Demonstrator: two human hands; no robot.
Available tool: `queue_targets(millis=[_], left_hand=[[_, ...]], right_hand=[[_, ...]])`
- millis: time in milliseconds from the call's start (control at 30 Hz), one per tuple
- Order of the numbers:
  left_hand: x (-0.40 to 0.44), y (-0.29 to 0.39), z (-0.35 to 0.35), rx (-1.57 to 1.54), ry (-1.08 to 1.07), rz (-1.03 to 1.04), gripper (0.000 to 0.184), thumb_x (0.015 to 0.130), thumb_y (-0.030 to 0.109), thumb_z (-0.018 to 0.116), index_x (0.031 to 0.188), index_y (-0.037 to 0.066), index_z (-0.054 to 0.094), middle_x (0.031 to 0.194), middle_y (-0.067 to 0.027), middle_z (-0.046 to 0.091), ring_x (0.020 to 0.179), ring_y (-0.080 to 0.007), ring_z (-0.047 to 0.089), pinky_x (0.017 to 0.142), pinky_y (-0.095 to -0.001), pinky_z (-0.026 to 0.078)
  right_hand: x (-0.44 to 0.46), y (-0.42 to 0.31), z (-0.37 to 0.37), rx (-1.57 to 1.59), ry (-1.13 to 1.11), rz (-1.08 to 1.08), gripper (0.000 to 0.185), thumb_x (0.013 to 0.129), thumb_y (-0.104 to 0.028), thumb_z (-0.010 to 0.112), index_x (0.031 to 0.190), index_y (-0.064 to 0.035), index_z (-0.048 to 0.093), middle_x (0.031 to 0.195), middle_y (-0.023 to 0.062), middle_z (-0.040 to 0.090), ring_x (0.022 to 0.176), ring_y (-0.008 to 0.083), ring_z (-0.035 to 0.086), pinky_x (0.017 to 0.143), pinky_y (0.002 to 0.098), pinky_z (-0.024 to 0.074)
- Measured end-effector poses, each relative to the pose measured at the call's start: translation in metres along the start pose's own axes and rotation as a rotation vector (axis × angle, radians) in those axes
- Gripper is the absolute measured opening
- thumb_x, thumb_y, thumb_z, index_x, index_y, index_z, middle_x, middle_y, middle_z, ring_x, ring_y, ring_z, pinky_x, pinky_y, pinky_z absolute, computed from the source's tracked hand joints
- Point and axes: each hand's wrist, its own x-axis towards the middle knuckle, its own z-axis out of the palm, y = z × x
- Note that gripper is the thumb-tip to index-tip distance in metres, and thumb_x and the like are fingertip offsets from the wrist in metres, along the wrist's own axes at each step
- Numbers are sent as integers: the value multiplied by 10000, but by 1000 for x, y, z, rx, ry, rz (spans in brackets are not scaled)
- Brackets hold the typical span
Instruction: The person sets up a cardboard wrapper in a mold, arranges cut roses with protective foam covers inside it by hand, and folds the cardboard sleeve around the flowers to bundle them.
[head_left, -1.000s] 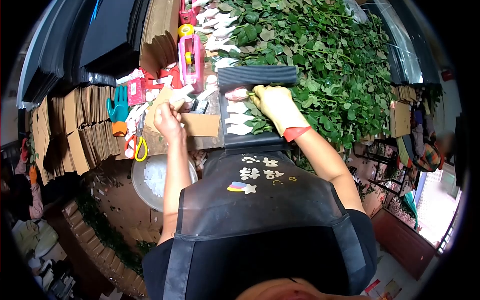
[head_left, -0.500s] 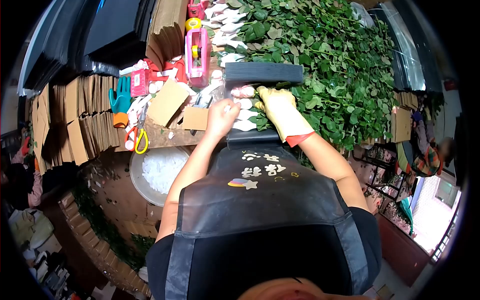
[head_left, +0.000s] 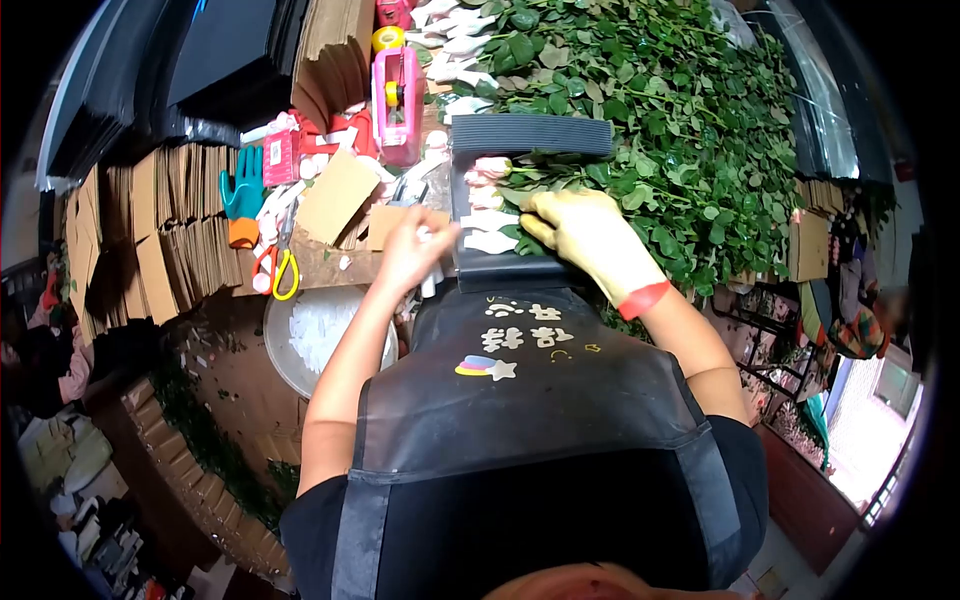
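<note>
My bare left hand (head_left: 412, 250) is closed with a bit of white sleeve showing among its fingers, left of the black holder and above the apron's edge. Another white piece shows just under it. On my right hand (head_left: 585, 228) is a pale yellow glove; its fingers are curled at the stems behind the flower heads, and the stem in them is mostly hidden. Pale pink roses (head_left: 488, 170) lie uncovered in the black ridged holder (head_left: 530, 136). Nearer me, rose heads in white sleeves (head_left: 490, 242) lie in the same holder.
Leafy rose stems (head_left: 690, 130) cover the table's right side. To the left are a pink tape dispenser (head_left: 397, 110), scissors (head_left: 286, 275), a teal glove (head_left: 243, 190) and cardboard pieces (head_left: 338, 197). A tub (head_left: 283, 345) of white scraps stands below the table edge.
My left hand has moved left and down, away from the flower heads, with the white sleeve. My right hand has shifted down and right, and the pink roses show more fully.
</note>
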Motion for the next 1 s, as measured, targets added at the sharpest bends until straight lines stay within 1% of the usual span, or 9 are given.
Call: queue_targets(millis=[67, 200, 400, 500, 533, 600, 700, 800, 1000], left_hand=[[7, 13, 16, -3, -39, 176, 385, 955, 394, 768, 859, 37, 662, 817, -75, 686, 739, -166, 628, 715, -329, 515], [17, 7, 27, -21, -162, 50, 341, 997, 357, 712, 938, 21, 709, 803, -63, 681, 777, -178, 651, 763, -336, 519], [-7, 13, -34, -570, 225, -32, 232, 1019, 167, 624, 858, 7, 674, 808, -54, 703, 709, -161, 696, 622, -310, 533], [-21, 16, -40, -315, 38, -2, 181, 962, 129, 635, 824, 14, 615, 866, -114, 746, 676, -176, 738, 642, -282, 582], [-22, 36, -44, -210, -176, -338, 218, 932, 202, 725, 865, 3, 669, 889, -128, 751, 784, -173, 744, 730, -303, 584], [-10, 11, -6, 133, -56, -1, 320, 929, 313, 772, 916, 0, 710, 870, -127, 749, 838, -170, 724, 768, -325, 560], [9, 7, 17, 15, -330, 40, 323, 966, 310, 794, 843, 28, 694, 768, 10, 649, 752, -69, 559, 738, -260, 486], [0, 36, 12, -158, -341, -18, 332, 989, 311, 771, 849, 20, 695, 763, 15, 650, 757, -72, 572, 732, -257, 477], [-17, 4, 41, -701, -61, -219, 287, 958, 294, 783, 808, 59, 709, 734, 8, 649, 670, -78, 543, 622, -264, 418]], right_hand=[[3, 7, 24, -90, -197, 23, 218, 954, -296, 698, 938, -79, 683, 807, 141, 739, 783, 357, 732, 754, 480, 580], [21, 5, 41, -160, -290, 63, 173, 921, -207, 673, 1000, -59, 712, 878, 165, 767, 855, 349, 763, 772, 480, 592], [15, 8, 31, -59, -268, 65, 186, 948, -230, 673, 1015, -58, 703, 883, 176, 758, 865, 367, 752, 789, 499, 587], [6, -2, 0, 58, -215, 45, 219, 975, -284, 698, 1029, -72, 705, 842, 168, 734, 828, 383, 723, 780, 483, 578], [7, -8, -11, 79, -197, 28, 208, 975, -272, 714, 1056, -80, 722, 838, 163, 732, 816, 384, 715, 775, 470, 576], [13, -8, -11, 103, -288, -50, 223, 973, -289, 723, 1046, -77, 723, 860, 174, 736, 841, 381, 724, 775, 464, 573], [24, -4, -4, 122, -500, -36, 216, 934, -221, 756, 1056, -46, 718, 936, 210, 743, 932, 394, 735, 849, 462, 578], [33, -11, -3, 37, -639, 77, 265, 934, -233, 754, 1122, -47, 731, 948, 229, 745, 952, 401, 736, 861, 465, 577], [42, -24, -8, -27, -749, 106, 261, 959, -200, 677, 1157, -42, 738, 1018, 236, 761, 986, 413, 738, 917, 463, 562]])
